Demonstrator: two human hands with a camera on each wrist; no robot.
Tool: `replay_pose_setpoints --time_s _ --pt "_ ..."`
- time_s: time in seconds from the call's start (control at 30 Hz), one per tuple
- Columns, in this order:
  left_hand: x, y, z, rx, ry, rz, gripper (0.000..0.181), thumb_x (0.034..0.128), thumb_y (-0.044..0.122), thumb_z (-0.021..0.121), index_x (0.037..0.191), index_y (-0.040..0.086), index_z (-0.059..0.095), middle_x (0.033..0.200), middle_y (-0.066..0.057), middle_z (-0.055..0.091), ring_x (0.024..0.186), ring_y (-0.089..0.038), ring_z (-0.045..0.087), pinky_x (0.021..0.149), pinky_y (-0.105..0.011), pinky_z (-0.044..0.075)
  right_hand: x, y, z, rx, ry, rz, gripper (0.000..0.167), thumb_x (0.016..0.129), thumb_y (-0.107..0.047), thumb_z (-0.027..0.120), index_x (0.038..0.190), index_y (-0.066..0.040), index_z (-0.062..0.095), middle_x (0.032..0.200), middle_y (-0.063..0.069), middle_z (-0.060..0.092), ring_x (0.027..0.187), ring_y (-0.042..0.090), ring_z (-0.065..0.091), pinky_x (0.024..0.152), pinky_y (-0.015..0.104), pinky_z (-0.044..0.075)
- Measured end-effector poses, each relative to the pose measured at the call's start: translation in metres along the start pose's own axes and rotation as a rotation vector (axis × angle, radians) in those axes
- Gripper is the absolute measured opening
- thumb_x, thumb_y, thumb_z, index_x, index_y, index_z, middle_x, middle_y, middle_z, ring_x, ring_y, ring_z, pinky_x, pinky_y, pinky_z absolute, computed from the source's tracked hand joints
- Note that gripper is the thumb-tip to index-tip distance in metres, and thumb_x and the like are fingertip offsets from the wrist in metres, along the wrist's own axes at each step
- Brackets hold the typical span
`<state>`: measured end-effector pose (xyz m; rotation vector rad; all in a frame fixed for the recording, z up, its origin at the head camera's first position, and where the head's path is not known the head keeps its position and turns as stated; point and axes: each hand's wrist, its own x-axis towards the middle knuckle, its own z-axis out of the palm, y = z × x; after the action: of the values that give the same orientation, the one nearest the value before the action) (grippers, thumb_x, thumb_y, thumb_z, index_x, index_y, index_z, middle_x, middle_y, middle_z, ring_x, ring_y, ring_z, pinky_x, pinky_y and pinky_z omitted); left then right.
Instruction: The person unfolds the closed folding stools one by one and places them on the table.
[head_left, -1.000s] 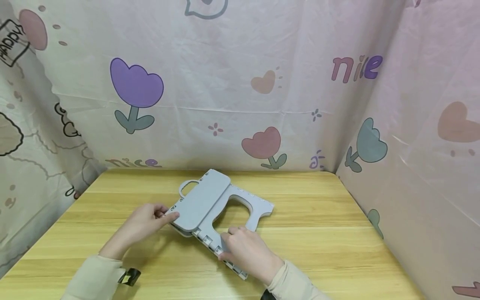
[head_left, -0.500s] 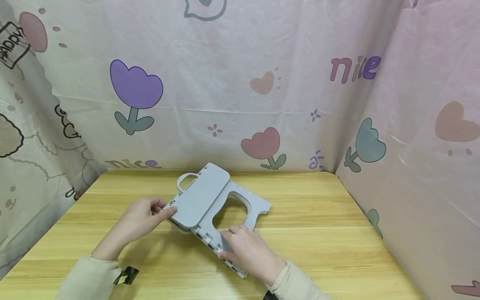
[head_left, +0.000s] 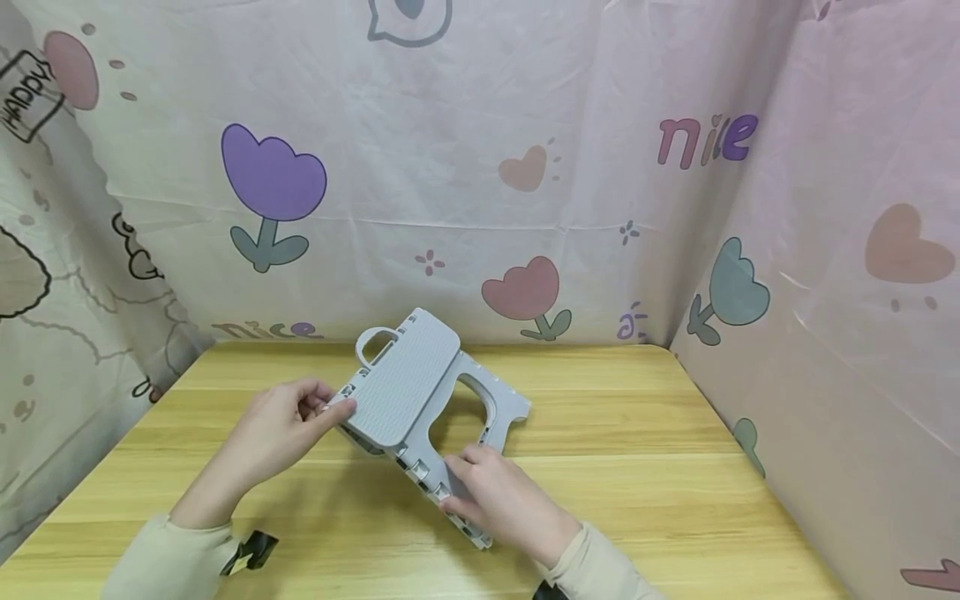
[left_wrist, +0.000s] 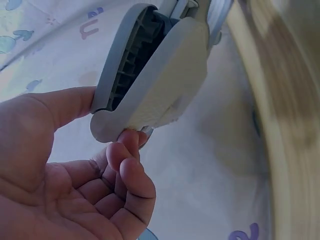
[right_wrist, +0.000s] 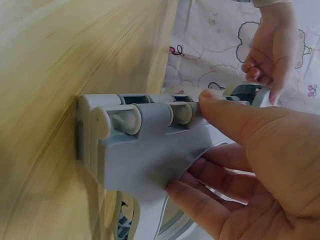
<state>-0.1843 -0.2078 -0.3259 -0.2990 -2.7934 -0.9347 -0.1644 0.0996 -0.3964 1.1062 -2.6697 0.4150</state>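
Two hands are holding a grey stool [head_left: 405, 375] over the table [head_left: 637, 450], the left hand [head_left: 277, 425] at nine o'clock pinching one corner between its fingers, the right hand [head_left: 510, 500] near five o'clock gripping a leg panel [right_wrist: 160, 155]. The seat halves [left_wrist: 167, 80] are forming a narrow V, so the stool is seemingly sitting partway, full spreading or flattening remaining.

Pale grey stool [head_left: 405, 375]; yellow wood-grain tabletop [head_left: 637, 467].

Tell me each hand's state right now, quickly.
Left hand: closed, pinching the gray folding stool's seat at one corner.
Right hand: closed, holding the stool's leg panel.
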Motion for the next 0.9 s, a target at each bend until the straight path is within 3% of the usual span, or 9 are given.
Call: replay_pose_setpoints --time_s 0.33,0.9 --pt "-0.001 0.02 -0.006 -0.007 0.046 0.026 0.037 0.1012 0.048 0.073 0.105 0.012 0.073 0.079 0.002 0.064 0.071 -0.012 0.054 0.061 -0.025 0.044 0.0 0.007 0.001 0.13 0.012 -0.001 0.051 0.099 -0.03 0.078 0.138 0.002 0.068 0.117 0.007 0.073 0.097 0.009 0.062 0.083 0.017 0.057" --pt "-0.005 0.047 -0.011 -0.008 0.117 0.07 0.031 0.0987 0.045 0.077 0.098 0.014 0.071 0.074 0.002 0.06 0.065 -0.01 0.051 0.058 -0.025 0.041 -0.002 0.015 0.002 0.165 -0.025 0.029 0.057 0.105 -0.036 0.07 0.146 0.002 0.062 0.129 0.006 0.07 0.112 0.012 0.064 0.099 0.023 0.058"
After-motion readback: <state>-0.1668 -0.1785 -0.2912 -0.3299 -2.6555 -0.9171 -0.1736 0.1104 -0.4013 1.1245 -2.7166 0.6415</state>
